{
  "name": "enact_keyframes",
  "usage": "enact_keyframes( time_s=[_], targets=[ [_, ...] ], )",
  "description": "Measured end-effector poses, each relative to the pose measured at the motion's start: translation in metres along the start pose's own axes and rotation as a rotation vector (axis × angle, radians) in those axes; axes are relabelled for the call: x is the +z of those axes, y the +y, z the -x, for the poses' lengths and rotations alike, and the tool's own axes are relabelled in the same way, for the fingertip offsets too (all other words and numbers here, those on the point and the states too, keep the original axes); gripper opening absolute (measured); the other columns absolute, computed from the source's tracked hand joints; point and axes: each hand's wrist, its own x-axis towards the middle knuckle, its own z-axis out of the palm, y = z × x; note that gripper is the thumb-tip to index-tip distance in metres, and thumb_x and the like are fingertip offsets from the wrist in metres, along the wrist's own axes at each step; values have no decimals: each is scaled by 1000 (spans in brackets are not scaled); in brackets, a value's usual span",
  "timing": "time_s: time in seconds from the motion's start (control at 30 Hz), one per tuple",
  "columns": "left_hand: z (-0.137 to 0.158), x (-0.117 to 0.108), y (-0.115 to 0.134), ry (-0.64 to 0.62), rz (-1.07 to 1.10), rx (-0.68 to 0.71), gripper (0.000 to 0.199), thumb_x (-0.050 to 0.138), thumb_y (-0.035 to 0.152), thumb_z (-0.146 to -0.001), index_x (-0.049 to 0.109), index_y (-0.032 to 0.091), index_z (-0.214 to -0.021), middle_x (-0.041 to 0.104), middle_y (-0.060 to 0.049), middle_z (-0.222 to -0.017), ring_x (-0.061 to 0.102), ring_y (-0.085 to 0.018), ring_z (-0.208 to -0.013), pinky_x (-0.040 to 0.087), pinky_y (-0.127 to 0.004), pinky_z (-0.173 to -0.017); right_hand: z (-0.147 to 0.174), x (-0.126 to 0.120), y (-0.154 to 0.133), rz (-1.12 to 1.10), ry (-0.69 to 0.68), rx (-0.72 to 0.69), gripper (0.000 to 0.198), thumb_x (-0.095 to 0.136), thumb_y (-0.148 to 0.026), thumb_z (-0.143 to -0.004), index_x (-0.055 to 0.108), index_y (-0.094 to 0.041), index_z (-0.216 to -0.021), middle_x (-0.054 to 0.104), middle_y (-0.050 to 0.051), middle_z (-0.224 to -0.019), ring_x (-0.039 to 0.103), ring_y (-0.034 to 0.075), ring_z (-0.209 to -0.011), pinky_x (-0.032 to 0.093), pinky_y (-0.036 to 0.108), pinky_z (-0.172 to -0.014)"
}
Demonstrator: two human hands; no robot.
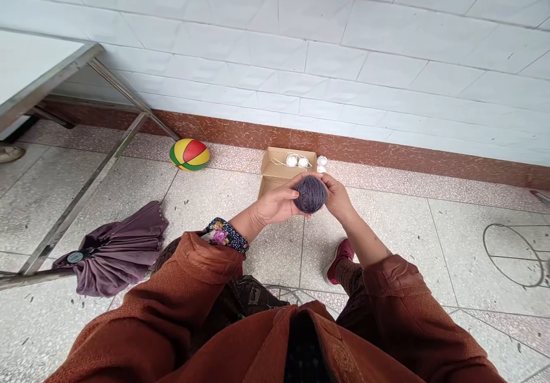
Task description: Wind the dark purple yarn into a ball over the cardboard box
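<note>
A round ball of dark purple-grey yarn [310, 194] is held between both hands in front of my body. My left hand [275, 204] is closed round its left side, with the thumb lying against the yarn. On the other side my right hand [337, 198] grips the ball, its fingers partly hidden behind it. Beyond the hands an open cardboard box [275, 170] lies on the floor by the wall. Two small white yarn balls [297, 160] with loose strands rest in it. More pale yarn balls [321, 163] sit just right of the box.
A red, yellow and green ball [189, 154] lies by the wall at left. A folded purple umbrella [116, 251] leans near a metal table frame [86, 194]. Thin metal rings [513, 256] are on the tiled floor at right. My red shoe [339, 260] stands below my hands.
</note>
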Motion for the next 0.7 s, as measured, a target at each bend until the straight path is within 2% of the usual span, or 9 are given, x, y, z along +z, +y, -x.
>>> enact_keyframes(
  time_s=[0.1, 0.23, 0.33, 0.43, 0.5, 0.6, 0.7],
  targets=[
    [0, -3, 0, 47, 14, 19, 73, 71, 40, -76, 55, 28, -146, 66, -14, -134, 69, -33, -109, 59, -42, -76, 1, -1, 3, 79, -25, 24, 32, 50, -49, -100, 67, -23, -94, 65, 2, -80, 59, 21, -76, 46, 33, -73],
    [-3, -12, 2, 211, 11, 134, 67, 77, 31, -76, 57, 27, -140, 64, -12, -136, 67, -28, -111, 59, -41, -85, 3, 3, 7, 190, -107, 32, 25, 48, -42, -101, 63, -23, -98, 65, 3, -79, 59, 21, -73, 45, 33, -71],
    [-6, -23, 3, 326, 12, 183, 57, 82, 31, -76, 61, 24, -129, 66, -10, -131, 67, -25, -109, 58, -40, -89, 6, 7, 3, 219, -202, -74, 20, 50, -37, -100, 62, -23, -93, 65, 3, -81, 60, 20, -77, 45, 33, -73],
    [-8, -34, 2, 491, -34, 171, 51, 85, 33, -75, 64, 20, -119, 69, -10, -123, 66, -22, -105, 56, -35, -88, 10, 6, -7, 164, -299, -184, 22, 57, -41, -100, 63, -23, -89, 63, 2, -79, 58, 18, -75, 45, 31, -72],
    [-9, -39, 1, 586, -106, 150, 49, 85, 34, -74, 65, 19, -116, 69, -9, -120, 65, -21, -105, 54, -31, -85, 12, 1, -15, 88, -322, -200, 28, 61, -46, -99, 64, -22, -86, 62, 1, -78, 54, 16, -70, 43, 30, -69],
    [-10, -40, -2, 610, -213, 132, 46, 82, 32, -75, 66, 19, -115, 69, -9, -119, 65, -21, -107, 54, -30, -83, 13, -8, -23, -63, -290, -156, 34, 65, -55, -97, 67, -22, -86, 57, -2, -71, 48, 14, -63, 40, 28, -62],
    [-9, -35, -6, 537, -307, 103, 48, 79, 32, -76, 65, 19, -120, 68, -9, -120, 65, -22, -105, 56, -32, -80, 11, -16, -25, -167, -192, -139, 38, 68, -60, -95, 69, -23, -86, 53, -3, -67, 45, 14, -62, 39, 28, -61]
  ],
)
